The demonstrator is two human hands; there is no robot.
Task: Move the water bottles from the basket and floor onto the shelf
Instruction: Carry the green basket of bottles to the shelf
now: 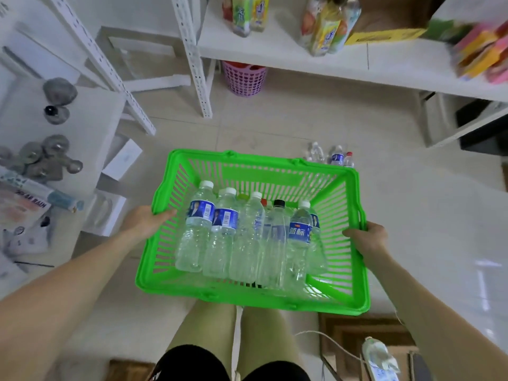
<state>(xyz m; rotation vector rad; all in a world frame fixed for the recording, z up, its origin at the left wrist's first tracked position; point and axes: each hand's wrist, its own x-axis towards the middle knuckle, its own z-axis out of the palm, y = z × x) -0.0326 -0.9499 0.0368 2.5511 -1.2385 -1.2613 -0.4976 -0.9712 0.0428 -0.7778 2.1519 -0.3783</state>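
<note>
A bright green plastic basket (pixel 286 171) is held up in front of me, above the floor. Several clear water bottles (pixel 222 229) lie in it, most with white caps and blue labels, one with a black cap. My left hand (pixel 145 220) grips the basket's left rim, fingers curled over the edge. My right hand (pixel 367 239) grips the right rim. More water bottles (pixel 331 156) stand on the tiled floor just beyond the basket's far right corner. The white shelf (pixel 302 57) runs across the top of the view.
On the shelf stand coloured drink bottles (pixel 325 26), a cardboard box (pixel 390 26) and bright packets (pixel 483 50). A pink perforated bin (pixel 243 78) sits under it. A second white rack (pixel 90 116) with small items is on the left. A power strip (pixel 380 361) lies near my right leg.
</note>
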